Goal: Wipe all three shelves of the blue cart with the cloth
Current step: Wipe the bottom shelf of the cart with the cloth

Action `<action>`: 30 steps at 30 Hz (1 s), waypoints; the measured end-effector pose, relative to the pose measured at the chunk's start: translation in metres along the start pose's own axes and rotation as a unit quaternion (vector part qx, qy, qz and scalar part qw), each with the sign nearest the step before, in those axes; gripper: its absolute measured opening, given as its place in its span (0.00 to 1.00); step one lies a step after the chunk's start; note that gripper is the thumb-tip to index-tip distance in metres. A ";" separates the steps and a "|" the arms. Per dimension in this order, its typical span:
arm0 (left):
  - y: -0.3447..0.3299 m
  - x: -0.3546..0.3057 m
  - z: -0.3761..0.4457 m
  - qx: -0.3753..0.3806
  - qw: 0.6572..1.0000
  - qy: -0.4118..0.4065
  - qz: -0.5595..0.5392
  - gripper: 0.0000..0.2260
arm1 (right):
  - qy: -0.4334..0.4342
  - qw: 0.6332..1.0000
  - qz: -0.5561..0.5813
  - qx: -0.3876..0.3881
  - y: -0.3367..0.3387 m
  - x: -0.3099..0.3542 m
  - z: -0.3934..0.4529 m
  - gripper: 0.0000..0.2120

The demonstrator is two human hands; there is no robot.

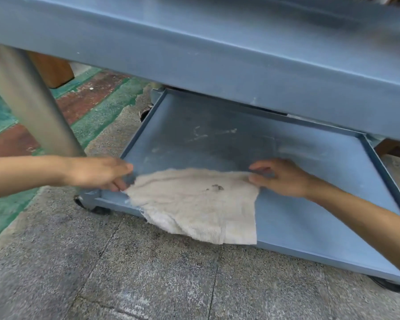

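The grip of the left hand (99,173) is a pinch on the left corner of the cloth (194,204), with the fingers curled around the edge at about 9 o'clock of the cloth. The grip of the right hand (280,177) holds the other upper corner, at about 2 o'clock of the cloth, with the thumb and fingers bent on the fabric. The cloth is beige, with a small dark stain near its middle. It lies spread on the bottom shelf (310,204) of the blue cart, near the front left corner, and its lower part hangs over the front rim toward 6 o'clock. The shelf floor shows pale dusty marks at 12 o'clock from the cloth. Above it, the next blue shelf (217,54) crosses the top of the view. A grey metal post (32,105) stands at 10 o'clock. Black wheels (97,210) are under the front corners, on the grey stone floor (102,262)
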State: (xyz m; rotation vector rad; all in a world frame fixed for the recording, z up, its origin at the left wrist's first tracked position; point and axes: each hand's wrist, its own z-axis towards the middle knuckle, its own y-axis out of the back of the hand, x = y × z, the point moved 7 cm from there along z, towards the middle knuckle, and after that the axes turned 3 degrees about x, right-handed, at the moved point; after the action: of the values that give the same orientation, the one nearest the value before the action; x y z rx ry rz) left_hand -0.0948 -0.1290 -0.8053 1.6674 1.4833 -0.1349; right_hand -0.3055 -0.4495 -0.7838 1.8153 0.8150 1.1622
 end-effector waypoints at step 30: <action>0.070 -0.001 0.156 -0.320 0.943 0.037 0.081 0.24 | 0.319 0.942 -0.102 -0.002 -0.123 0.095 0.030 0.22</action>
State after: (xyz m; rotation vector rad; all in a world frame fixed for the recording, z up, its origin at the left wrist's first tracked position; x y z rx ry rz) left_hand 0.0342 -0.2253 -0.8633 1.2543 1.2516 0.4617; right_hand -0.2535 -0.3216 -0.8613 1.3012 1.3271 1.6307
